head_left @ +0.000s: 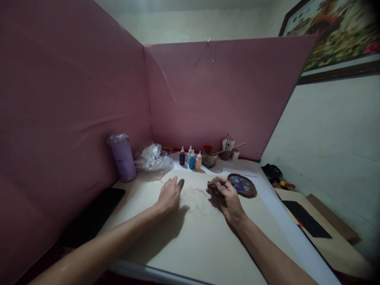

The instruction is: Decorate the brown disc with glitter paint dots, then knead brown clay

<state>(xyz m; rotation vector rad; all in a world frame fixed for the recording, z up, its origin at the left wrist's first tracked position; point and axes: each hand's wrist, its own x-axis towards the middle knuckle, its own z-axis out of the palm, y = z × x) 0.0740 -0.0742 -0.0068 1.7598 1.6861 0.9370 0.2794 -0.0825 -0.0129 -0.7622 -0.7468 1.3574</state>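
Observation:
My right hand (233, 202) is closed around a rough lump of dark brown clay (215, 187), held over the pale board. Beside it on the right lies a brown, roughly oval slab (242, 185) with blue, purple and white marks on its surface. My left hand (170, 194) is over the left part of the board with nothing visible in it. Its thumb stands apart from the fingers, and the thumb's tip is stained brown. Brown smudges (196, 200) mark the board between the two hands.
Small nozzle bottles (192, 160) stand at the back, near a bowl (209, 159) with a stick across it and a cup of pens (228, 148). To the left are crumpled plastic (154, 158) and a purple tumbler (122, 158). Pink panels (208, 91) enclose the back and left.

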